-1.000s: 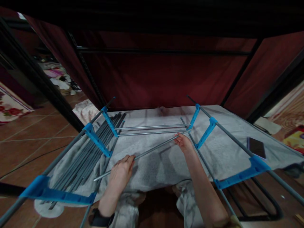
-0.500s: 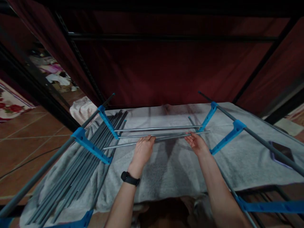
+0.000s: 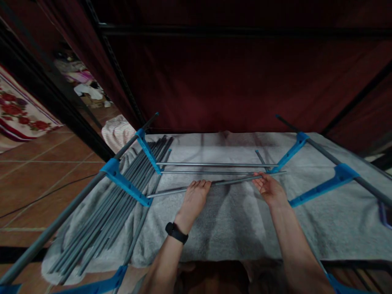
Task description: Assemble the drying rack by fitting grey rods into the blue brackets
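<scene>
Crossbars in place: two thin rods, the far crossbar and the near crossbar, run across mid-frame between the far left bracket and the far right bracket; the near crossbar's right end is masked by the right hand.
Held rod: slants across the centre, just below the near crossbar, gripped at two spots along its length.
Its left end: at the lower tip of the near left bracket; whether it is seated there cannot be told.
Its right end: pokes out past the fingers at right of centre, seemingly loose.
Left to do, by judgement: the held rod looks unfixed, and the near right bracket shows no crossbar joined to it.
Loose rods: a bundle on the grey cloth, left of the frame, untouched.
Left hand: centre, palm down, fingers curled over the rod, black wristband on its wrist.
Right hand: right of centre, palm turned inward, fingertips pinching the rod.
Hands' spacing: well apart, forearms rising from the lower edge.
</scene>
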Demonstrator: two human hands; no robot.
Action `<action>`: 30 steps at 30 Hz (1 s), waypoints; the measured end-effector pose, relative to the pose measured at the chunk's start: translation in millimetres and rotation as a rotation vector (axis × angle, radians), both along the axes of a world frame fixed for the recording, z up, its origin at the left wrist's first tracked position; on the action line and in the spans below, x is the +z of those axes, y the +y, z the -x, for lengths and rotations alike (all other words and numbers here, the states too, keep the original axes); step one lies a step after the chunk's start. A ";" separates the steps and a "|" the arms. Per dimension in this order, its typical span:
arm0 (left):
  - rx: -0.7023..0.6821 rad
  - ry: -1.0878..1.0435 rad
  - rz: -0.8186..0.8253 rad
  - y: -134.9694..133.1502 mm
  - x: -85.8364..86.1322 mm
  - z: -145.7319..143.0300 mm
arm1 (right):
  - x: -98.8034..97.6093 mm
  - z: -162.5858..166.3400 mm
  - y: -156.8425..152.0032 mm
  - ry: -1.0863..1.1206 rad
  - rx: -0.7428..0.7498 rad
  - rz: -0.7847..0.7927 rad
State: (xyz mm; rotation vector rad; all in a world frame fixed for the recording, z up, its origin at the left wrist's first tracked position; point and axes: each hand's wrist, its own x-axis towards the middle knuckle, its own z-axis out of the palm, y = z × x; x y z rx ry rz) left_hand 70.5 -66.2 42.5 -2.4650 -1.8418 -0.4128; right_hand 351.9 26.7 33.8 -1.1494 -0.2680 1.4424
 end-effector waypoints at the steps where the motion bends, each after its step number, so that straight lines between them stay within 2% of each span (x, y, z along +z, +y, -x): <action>1: 0.004 -0.002 -0.002 2.1 0.1 0.6 | -0.1 0.7 0.7 0.003 0.000 0.001; 13: -0.026 -0.090 0.001 19.8 -2.2 7.8 | -10.8 -9.4 6.3 0.016 -0.005 -0.033; 30: -0.012 -0.041 -0.024 33.3 -4.2 26.1 | -3.9 -8.9 8.5 0.078 -0.062 0.000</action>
